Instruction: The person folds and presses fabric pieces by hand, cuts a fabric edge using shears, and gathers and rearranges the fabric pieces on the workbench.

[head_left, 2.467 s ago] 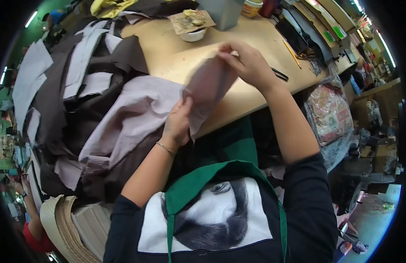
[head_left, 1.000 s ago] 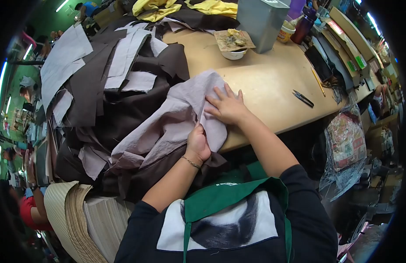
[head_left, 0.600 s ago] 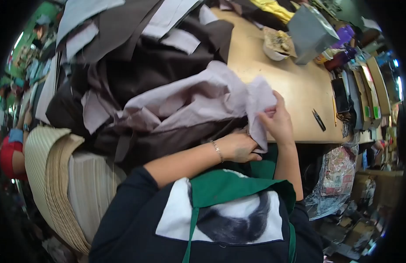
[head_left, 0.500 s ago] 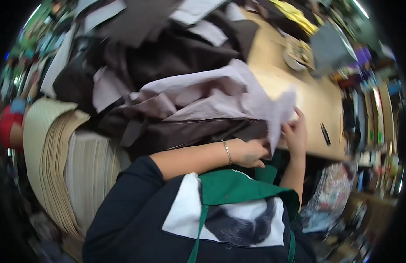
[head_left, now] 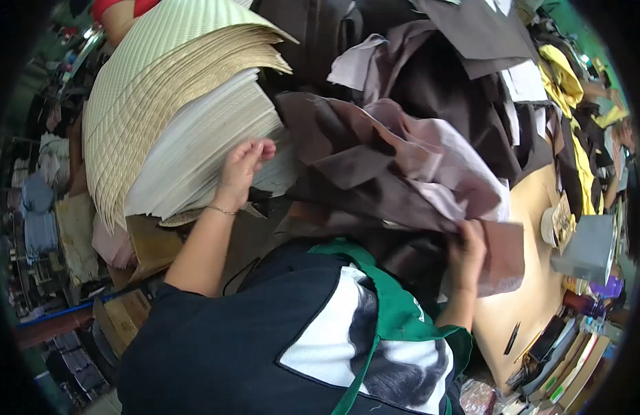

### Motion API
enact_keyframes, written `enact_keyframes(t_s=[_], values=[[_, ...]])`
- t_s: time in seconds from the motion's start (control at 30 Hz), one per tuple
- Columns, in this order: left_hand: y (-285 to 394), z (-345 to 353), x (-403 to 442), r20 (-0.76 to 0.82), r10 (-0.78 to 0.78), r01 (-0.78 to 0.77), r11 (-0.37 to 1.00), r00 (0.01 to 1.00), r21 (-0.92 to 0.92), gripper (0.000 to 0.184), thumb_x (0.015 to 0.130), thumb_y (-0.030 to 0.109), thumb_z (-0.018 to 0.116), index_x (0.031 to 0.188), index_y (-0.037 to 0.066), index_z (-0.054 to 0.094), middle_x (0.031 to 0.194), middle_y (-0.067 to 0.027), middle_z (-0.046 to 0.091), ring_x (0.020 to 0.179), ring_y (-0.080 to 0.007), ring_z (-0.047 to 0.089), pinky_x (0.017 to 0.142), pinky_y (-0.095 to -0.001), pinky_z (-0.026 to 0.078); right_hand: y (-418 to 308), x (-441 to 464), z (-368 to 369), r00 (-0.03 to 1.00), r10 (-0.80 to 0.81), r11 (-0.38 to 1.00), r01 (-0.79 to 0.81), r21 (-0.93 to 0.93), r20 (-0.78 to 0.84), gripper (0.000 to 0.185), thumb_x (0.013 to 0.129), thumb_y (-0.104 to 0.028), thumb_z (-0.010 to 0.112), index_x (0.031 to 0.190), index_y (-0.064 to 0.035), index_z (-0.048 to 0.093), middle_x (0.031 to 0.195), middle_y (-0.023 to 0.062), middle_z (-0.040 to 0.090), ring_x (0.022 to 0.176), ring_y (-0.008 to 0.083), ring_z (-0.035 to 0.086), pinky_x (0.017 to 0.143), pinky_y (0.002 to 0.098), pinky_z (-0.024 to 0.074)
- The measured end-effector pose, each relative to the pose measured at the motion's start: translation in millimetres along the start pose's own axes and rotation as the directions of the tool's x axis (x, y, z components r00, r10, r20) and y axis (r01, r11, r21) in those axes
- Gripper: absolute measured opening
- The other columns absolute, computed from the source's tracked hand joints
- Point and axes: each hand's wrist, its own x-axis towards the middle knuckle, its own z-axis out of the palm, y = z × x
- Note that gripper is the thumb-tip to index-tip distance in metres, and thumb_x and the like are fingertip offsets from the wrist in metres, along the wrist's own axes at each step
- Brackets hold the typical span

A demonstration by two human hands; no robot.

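My left hand (head_left: 242,169) is raised in front of a thick stack of white sheets (head_left: 202,142), its fingers curled together and nothing visible in them. Whether it touches the stack I cannot tell. On the right, my right hand (head_left: 466,252) grips the edge of a dark brown sheet of material (head_left: 365,162) with a pale mauve underside. That sheet lies rumpled between my hands, partly folded over. A reddish-brown flap (head_left: 503,256) sticks out beyond my right fingers over the table.
Cream woven-textured sheets (head_left: 161,90) curl over the white stack. More dark brown pieces (head_left: 444,90) are heaped at the back. The wooden table (head_left: 500,325) holds a black pen (head_left: 512,339), a small bowl (head_left: 551,225) and a grey box (head_left: 586,249). Yellow material (head_left: 565,76) hangs at right.
My view has swung left. My left hand has left the brown material and moved over to the white stack. The right hand still holds the material, whose raised pale corner has come down.
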Motion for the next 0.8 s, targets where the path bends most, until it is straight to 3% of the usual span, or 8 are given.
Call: enact_keyframes(t_s=[0.07,0.13,0.23,0.4,0.57,0.63,0.67,0.8], values=[[-37,8,-4,-0.106,-0.214,0.213,0.977,0.971,-0.025,0.032,0.097,0.034,0.052,0.112,0.007,0.062,0.108,-0.0027,0.065,0.103,-0.0139,0.059,0.091,-0.0258,0.042,33,-9,-19,0.947,0.301,0.887,-0.233,0.398,-0.115,0.025,0.075,0.011,0.058,0.097,0.0004,0.06,0.09,0.0014,0.058,0.086,0.0108,0.055,0.077,0.0237,0.044],[-49,36,-9,-0.092,-0.372,0.368,0.928,0.924,-0.049,0.036,0.096,0.036,0.052,0.117,0.007,0.059,0.113,-0.0034,0.063,0.105,-0.0168,0.059,0.092,-0.0276,0.043,50,-16,-50,0.903,0.416,0.692,-0.239,0.681,-0.106,0.014,0.086,0.005,0.056,0.098,0.0004,0.061,0.089,0.0024,0.063,0.082,0.009,0.057,0.076,0.0223,0.0464],[-52,79,-4,0.257,-0.446,0.493,0.856,0.857,-0.158,0.046,0.097,0.042,0.048,0.126,0.007,0.052,0.121,-0.0059,0.06,0.11,-0.0205,0.057,0.094,-0.0312,0.044,77,-32,-65,0.836,0.547,0.535,-0.303,0.789,-0.05,0.012,0.089,-0.001,0.059,0.1,-0.0009,0.063,0.093,0.0028,0.065,0.081,0.0102,0.059,0.076,0.0237,0.0487],[-37,98,3,0.771,-0.216,0.687,0.634,0.599,-0.355,0.066,0.094,0.057,0.04,0.13,0.002,0.048,0.122,-0.0127,0.06,0.113,-0.0221,0.058,0.098,-0.0361,0.044,77,-47,-62,0.862,0.492,0.66,-0.279,0.697,-0.121,0.01,0.09,-0.001,0.057,0.098,-0.0003,0.062,0.091,0.0022,0.065,0.082,0.009,0.058,0.077,0.0228,0.0471],[-18,88,-8,0.643,-0.104,0.428,0.824,0.758,-0.371,0.039,0.092,0.027,0.061,0.121,0.002,0.055,0.116,-0.0076,0.062,0.102,-0.0147,0.061,0.092,-0.03,0.047,83,-55,-69,0.853,0.518,0.737,-0.411,0.536,-0.058,0.02,0.084,-0.003,0.066,0.103,0.0006,0.061,0.099,0.0045,0.063,0.089,0.0112,0.057,0.08,0.0244,0.0452],[-12,91,-9,0.55,-0.026,0.233,0.922,0.835,-0.31,0.031,0.091,0.015,0.063,0.118,0.001,0.057,0.112,-0.0078,0.064,0.097,-0.0135,0.062,0.088,-0.0279,0.048,27,-41,-92,0.92,0.387,0.915,-0.392,-0.1,-0.061,0.044,0.075,-0.012,0.075,0.114,-0.0006,0.059,0.113,0.0103,0.059,0.103,0.0196,0.055,0.091,0.0322,0.0425],[-7,84,-4,0.523,-0.034,0.184,0.954,0.851,-0.237,0.026,0.09,0.008,0.062,0.114,0.0,0.059,0.106,-0.0062,0.065,0.094,-0.0118,0.061,0.085,-0.0285,0.048,22,-41,-102,0.984,0.173,0.966,-0.178,-0.188,-0.041,0.064,0.068,-0.021,0.079,0.124,-0.003,0.055,0.123,0.0147,0.053,0.116,0.0284,0.049,0.101,0.0392,0.036],[37,63,6,0.433,0.318,-0.004,0.81,0.843,-0.587,0.031,0.088,0.011,0.052,0.115,-0.003,0.056,0.104,-0.0105,0.064,0.094,-0.0201,0.062,0.086,-0.0342,0.049,-50,-13,-115,0.99,0.08,0.993,-0.089,-0.079,-0.117,0.068,0.068,-0.028,0.08,0.125,-0.0007,0.056,0.131,0.0174,0.051,0.123,0.032,0.047,0.104,0.0412,0.0348]])
